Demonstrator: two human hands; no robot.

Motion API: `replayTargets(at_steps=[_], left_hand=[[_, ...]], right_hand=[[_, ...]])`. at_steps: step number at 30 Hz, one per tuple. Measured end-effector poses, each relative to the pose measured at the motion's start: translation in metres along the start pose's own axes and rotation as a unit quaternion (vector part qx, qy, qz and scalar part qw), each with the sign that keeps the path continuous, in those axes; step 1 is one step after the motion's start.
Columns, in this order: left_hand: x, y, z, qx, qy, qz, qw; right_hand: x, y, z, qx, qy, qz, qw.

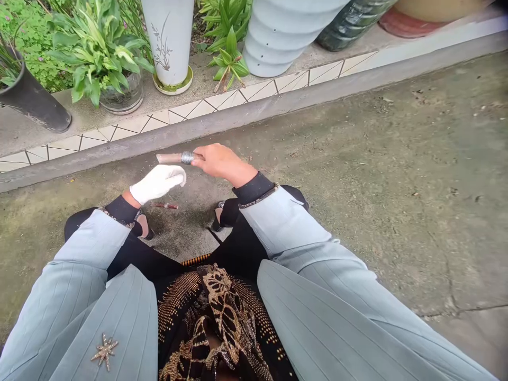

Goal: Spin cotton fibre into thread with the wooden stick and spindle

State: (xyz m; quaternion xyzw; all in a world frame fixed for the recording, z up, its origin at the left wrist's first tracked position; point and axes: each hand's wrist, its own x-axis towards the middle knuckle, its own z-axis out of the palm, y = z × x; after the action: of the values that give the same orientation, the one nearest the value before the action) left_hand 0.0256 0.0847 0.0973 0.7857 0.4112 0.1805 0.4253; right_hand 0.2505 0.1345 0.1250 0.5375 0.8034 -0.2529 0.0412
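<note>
I log a small reddish stick point(166, 206) on the concrete ground point(357, 174), then my white-gloved left hand point(157, 183), empty and just apart from my bare right hand point(223, 164), which clamps a wire-bound rod point(171, 157), with a tiled ledge point(135, 124) of potted plants point(99, 58) beyond.

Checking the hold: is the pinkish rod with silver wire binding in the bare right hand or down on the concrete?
In hand: the pinkish rod sits in the bare right hand's fingertips, above the concrete.

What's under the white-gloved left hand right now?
The left hand, in a white glove, hovers above concrete ground. A small reddish stick lies on the ground beside the wrist. The patch directly beneath the glove is hidden by the hand.
</note>
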Motion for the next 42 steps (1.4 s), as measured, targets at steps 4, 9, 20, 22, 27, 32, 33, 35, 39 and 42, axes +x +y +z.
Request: replayTargets(at_steps=[4, 9, 20, 22, 27, 32, 33, 35, 39, 42], left_hand=[[0.001, -0.005, -0.002, 0.131, -0.047, -0.013, 0.990], [0.006, -0.011, -0.003, 0.098, -0.108, 0.006, 0.989], [0.010, -0.015, 0.002, -0.254, 0.019, -0.044, 0.966], [0.010, -0.020, 0.008, -0.304, 0.049, -0.042, 0.950], [0.006, -0.026, 0.014, -0.333, 0.072, -0.054, 0.939], [-0.001, -0.007, 0.004, -0.264, 0.033, -0.039, 0.963], [-0.002, -0.003, 0.003, -0.252, 0.028, -0.036, 0.967], [-0.004, 0.006, 0.001, -0.236, 0.022, -0.034, 0.971], [-0.006, 0.012, 0.000, -0.220, 0.015, -0.032, 0.975], [-0.006, 0.007, 0.001, -0.200, 0.013, -0.033, 0.979]], right_hand=[[-0.006, -0.016, 0.003, -0.119, -0.169, -0.062, 0.976], [-0.003, -0.010, 0.007, -0.003, -0.360, -0.149, 0.921], [-0.006, 0.043, -0.014, 0.423, -0.191, -0.253, 0.849], [-0.006, 0.043, -0.015, 0.494, -0.090, -0.242, 0.830], [0.003, 0.046, -0.013, 0.549, 0.079, -0.136, 0.821], [0.016, 0.048, -0.003, 0.513, 0.070, -0.059, 0.853], [0.017, 0.047, -0.001, 0.511, 0.063, -0.052, 0.856], [0.017, 0.044, 0.000, 0.503, 0.050, -0.038, 0.862], [0.014, 0.037, -0.001, 0.482, 0.031, -0.012, 0.875], [0.014, 0.034, -0.001, 0.465, 0.030, -0.013, 0.885]])
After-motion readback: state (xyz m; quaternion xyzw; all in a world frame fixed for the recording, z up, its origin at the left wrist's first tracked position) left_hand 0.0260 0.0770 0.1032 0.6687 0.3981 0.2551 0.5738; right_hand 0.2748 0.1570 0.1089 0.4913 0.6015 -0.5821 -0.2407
